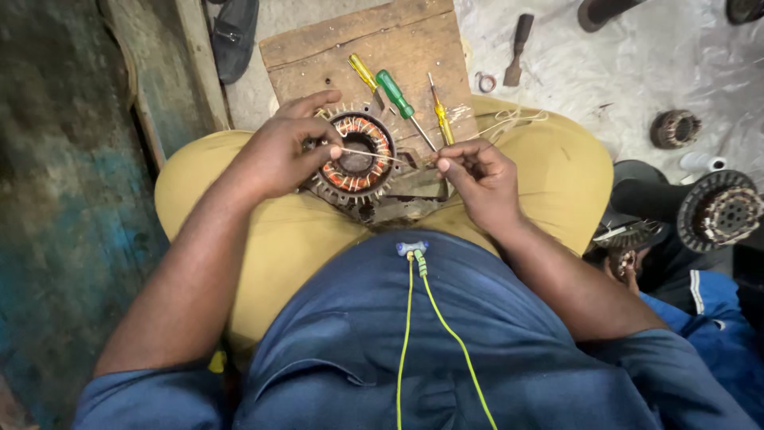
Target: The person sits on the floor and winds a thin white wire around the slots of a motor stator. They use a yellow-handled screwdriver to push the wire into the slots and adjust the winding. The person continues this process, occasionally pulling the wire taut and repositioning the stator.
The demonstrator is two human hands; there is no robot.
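My left hand (282,151) pinches one end of thin wire (374,154), fingers also resting on stator (356,155) rim at its 9 o'clock. My right hand (477,179) pinches other end, at 3 o'clock. Wire taut across copper windings. Stator sits on lap against wooden board (374,48); screwdrivers (395,94) at 12 o'clock. Wire likely light, springy, kinks easily: grip near ends. Stator probably heavy: hold by rim.

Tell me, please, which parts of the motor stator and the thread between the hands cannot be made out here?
- Stator, head view: left rim hidden under the left hand.
- Thread: its ends vanish inside both fingertip pinches; the right hand covers one.
- Wooden board: far edge cut off by the frame top.
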